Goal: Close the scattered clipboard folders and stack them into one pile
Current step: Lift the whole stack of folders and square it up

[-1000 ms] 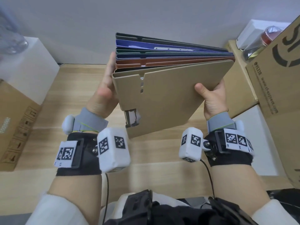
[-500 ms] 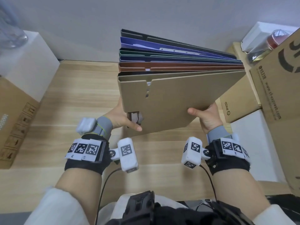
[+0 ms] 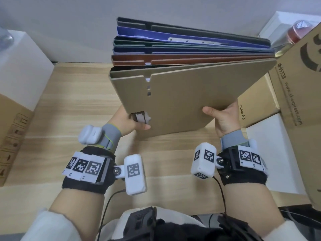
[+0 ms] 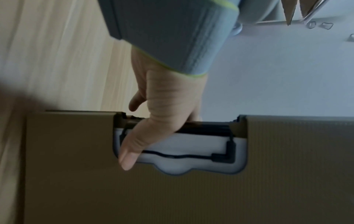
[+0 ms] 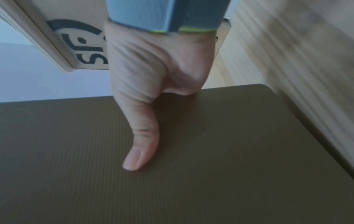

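I hold a pile of several closed clipboard folders (image 3: 187, 94) in the air above the wooden desk (image 3: 73, 108), tilted with its far edge up. A tan folder (image 4: 172, 194) faces me; brown, blue, green, purple and black ones lie behind it. My left hand (image 3: 128, 121) grips the pile's near edge at the clip notch (image 4: 184, 153), thumb on the tan cover. My right hand (image 3: 224, 117) grips the near right corner, its thumb (image 5: 141, 144) flat on the cover. The other fingers of both hands are hidden under the pile.
A large cardboard box (image 3: 300, 94) and a smaller PICO box (image 3: 255, 105) crowd the desk's right side. A white box (image 3: 22, 70) and another cardboard box (image 3: 12, 134) stand at the left. A wall (image 3: 69, 23) rises close behind the desk.
My left hand has shifted from the pile's left side down to its near edge at the clip notch. The pile has drifted slightly right and its tilt has changed. My right hand keeps its grip.
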Tool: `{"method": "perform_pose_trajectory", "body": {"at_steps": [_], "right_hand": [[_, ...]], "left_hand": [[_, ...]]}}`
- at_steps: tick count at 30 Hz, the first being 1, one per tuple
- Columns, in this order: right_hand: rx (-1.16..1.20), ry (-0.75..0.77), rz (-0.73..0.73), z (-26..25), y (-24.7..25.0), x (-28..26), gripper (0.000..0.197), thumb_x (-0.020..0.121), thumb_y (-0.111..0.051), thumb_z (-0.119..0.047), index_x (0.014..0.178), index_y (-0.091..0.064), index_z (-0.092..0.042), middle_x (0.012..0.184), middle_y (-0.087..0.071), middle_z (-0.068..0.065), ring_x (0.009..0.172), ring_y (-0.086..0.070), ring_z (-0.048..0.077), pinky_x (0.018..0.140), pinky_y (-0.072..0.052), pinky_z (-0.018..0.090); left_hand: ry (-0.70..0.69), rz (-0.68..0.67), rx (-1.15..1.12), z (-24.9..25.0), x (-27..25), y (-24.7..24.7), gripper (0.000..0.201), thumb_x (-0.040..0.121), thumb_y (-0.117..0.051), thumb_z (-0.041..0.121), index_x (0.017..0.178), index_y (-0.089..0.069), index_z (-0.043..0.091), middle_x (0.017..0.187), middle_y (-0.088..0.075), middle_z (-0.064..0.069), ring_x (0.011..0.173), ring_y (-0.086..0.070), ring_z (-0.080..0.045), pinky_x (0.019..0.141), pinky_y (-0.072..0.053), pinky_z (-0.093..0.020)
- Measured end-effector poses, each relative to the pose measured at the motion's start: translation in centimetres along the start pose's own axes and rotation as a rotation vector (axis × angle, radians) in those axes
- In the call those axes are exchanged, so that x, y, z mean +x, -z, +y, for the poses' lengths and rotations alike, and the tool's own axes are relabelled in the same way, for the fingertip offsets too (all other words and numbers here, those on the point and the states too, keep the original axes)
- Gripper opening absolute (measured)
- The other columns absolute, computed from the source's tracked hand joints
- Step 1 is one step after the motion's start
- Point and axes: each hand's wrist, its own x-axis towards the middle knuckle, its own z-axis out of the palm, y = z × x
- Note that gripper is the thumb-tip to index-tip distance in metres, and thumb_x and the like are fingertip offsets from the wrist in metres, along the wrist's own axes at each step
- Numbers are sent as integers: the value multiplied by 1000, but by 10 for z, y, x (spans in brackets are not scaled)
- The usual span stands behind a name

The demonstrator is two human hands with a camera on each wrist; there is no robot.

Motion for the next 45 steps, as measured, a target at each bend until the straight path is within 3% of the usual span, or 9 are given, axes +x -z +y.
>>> {"method": "perform_pose_trajectory", "body": {"at_steps": [7, 11, 15, 17, 26, 33, 37, 42, 45], "right_hand": [[14, -100, 5, 20, 12, 2, 105, 22, -94, -40, 115, -51, -15, 104, -67, -3, 99, -66, 9, 82, -52, 23], [-65, -200, -38, 42, 20, -2, 87, 26, -95, -22, 104, -58, -21, 99, -69, -7, 93, -68, 4, 86, -54, 27], [-149, -235, -46, 62, 23, -5, 63, 36, -85, -1, 91, -62, -21, 81, -75, -15, 82, -69, -1, 78, -54, 25], [-162, -245, -38, 66, 24, -1, 60, 42, -83, 10, 89, -62, -21, 78, -75, -19, 80, -69, -2, 76, -53, 25], [-240, -188, 33, 54, 18, 16, 58, 58, -80, 8, 107, -56, -10, 99, -65, 0, 90, -64, 7, 86, -51, 26], [-153, -256, 88, 32, 49, 48, 55, 67, -74, 8, 112, -54, -16, 103, -67, 0, 93, -66, 15, 80, -56, 31], [-194, -331, 145, 17, 81, 78, 49, 70, -74, 3, 112, -54, -12, 93, -67, -2, 75, -68, 9, 61, -55, 25], [-236, -478, 209, 22, 105, 100, 37, 72, -76, -3, 106, -61, -6, 83, -67, 2, 56, -67, 8, 47, -54, 19], [-251, -576, 251, 42, 111, 108, 41, 72, -77, -7, 110, -62, -2, 95, -68, 10, 68, -64, 17, 59, -57, 27]], "left_hand": [[3, 30, 19, -7, 11, -8, 42, 63, -75, -16, 98, -54, -5, 78, -58, -2, 56, -58, 17, 55, -41, 2], [234, 8, 213, -10, 13, -11, 46, 73, -76, 9, 106, -45, 13, 78, -45, 13, 66, -47, -3, 45, -34, 5], [292, -217, 456, -23, 20, -13, 61, 84, -66, 20, 140, -42, 16, 140, -49, 2, 127, -46, -16, 76, -24, -3], [313, -234, 475, -25, 20, -13, 61, 86, -64, 24, 142, -40, 18, 141, -43, 10, 137, -36, -15, 84, -17, -5], [128, 40, 131, -16, 32, -14, 26, 69, -71, -15, 73, -57, 6, 92, -65, -10, 80, -52, 6, 60, -37, 8], [100, 60, 11, 21, 66, -39, 89, 50, -79, -4, 127, -43, 22, 80, -50, 17, 76, -48, 2, 53, -40, -3], [211, -14, -97, 43, 92, -71, 79, 42, -73, 7, 116, -50, 22, 86, -59, 6, 81, -60, -17, 59, -48, -25], [353, -71, -172, 48, 114, -105, 46, 76, -67, 4, 120, -52, 14, 79, -60, 3, 48, -61, -4, 36, -41, -9], [395, -41, -133, 49, 127, -116, 49, 71, -71, 21, 117, -55, 14, 84, -63, 3, 62, -65, -8, 46, -46, -13]]}}
